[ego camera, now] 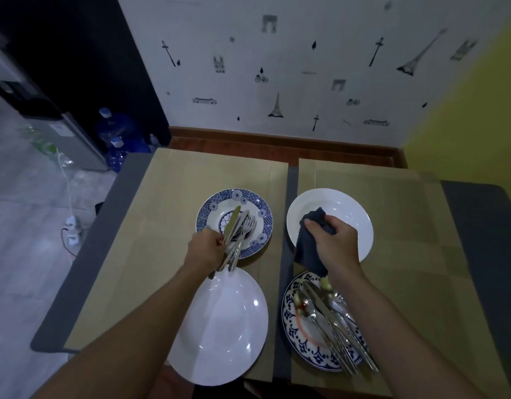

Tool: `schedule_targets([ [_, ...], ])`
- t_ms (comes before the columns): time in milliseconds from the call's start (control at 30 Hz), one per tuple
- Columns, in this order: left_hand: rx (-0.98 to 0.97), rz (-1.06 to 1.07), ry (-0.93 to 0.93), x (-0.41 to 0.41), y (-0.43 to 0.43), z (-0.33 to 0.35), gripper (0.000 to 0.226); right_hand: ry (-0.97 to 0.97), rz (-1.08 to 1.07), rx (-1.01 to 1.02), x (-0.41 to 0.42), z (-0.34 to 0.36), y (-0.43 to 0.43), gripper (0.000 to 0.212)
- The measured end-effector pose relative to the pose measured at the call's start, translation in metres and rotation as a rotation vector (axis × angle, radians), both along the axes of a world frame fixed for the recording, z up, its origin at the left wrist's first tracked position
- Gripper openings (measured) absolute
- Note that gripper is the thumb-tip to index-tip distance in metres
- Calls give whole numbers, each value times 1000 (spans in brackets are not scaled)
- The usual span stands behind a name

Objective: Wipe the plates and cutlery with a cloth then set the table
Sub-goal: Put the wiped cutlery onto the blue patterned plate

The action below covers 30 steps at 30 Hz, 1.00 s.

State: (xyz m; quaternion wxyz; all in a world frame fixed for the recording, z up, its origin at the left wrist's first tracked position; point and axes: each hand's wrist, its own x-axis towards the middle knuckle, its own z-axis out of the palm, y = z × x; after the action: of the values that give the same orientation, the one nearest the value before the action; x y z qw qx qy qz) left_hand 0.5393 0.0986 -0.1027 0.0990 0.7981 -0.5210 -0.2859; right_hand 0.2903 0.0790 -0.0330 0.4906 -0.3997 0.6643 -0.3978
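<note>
My left hand (206,249) grips a bundle of cutlery (239,231), a knife and forks among it, over the blue-patterned plate (211,207) at the far left. My right hand (333,243) holds a dark blue cloth (307,254) above the near edge of the white deep plate (350,208) at the far right. A plain white plate (219,326) lies near left. A blue-rimmed plate (291,315) near right carries several more knives and spoons (334,326).
Tan cardboard sheets (168,197) cover the grey table (104,226). The papered wall (277,67) stands behind the table. On the floor at the left are blue water bottles (116,133) and a power strip (73,226) with a cable.
</note>
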Motion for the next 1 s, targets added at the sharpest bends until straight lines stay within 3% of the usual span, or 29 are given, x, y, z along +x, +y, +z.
schedule_targets([
  [700, 106, -82, -113, -2, -11, -13, 22, -61, -20, 16, -16, -4, 1, 7],
  [1000, 111, -85, -137, -2, -17, -13, 13, -63, -43, 27, -29, -3, 6, 5],
])
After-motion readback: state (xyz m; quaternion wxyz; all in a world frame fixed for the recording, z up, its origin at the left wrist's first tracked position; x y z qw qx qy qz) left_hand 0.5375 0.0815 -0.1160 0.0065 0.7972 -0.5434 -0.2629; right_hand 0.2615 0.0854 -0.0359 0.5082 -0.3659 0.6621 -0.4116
